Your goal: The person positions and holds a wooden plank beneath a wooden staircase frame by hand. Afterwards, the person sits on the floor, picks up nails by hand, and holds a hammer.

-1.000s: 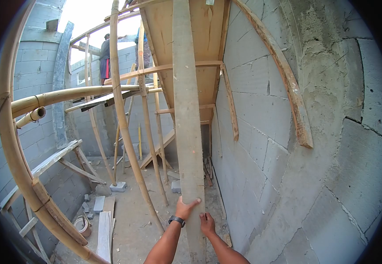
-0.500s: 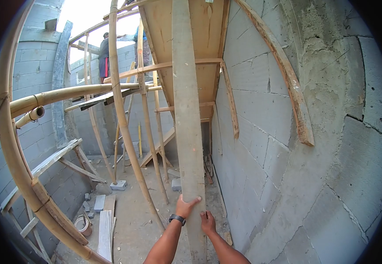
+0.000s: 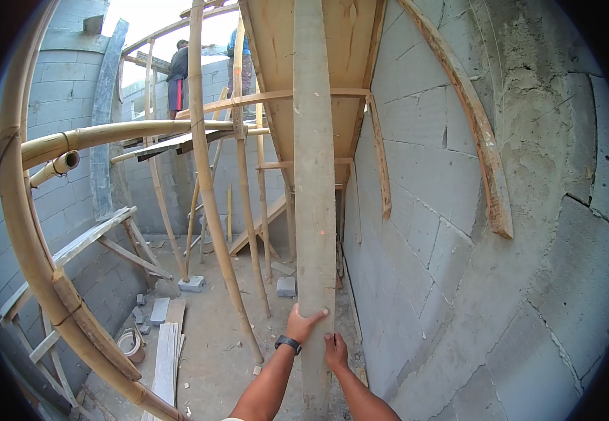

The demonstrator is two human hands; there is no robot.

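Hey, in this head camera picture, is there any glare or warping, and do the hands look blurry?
Head view: sky at top left glares white, its detail lost; strong fisheye-like warping, the bamboo pole at far left looking bowed; black corners; left hand, right hand and plank show no obvious blur.

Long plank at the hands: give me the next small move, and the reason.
I'd probably firm up the right hand on the long plank before shifting it: that hand sits at one edge, lower than the left hand, whose thumb lies across the plank's face, and the plank's top runs out of view.
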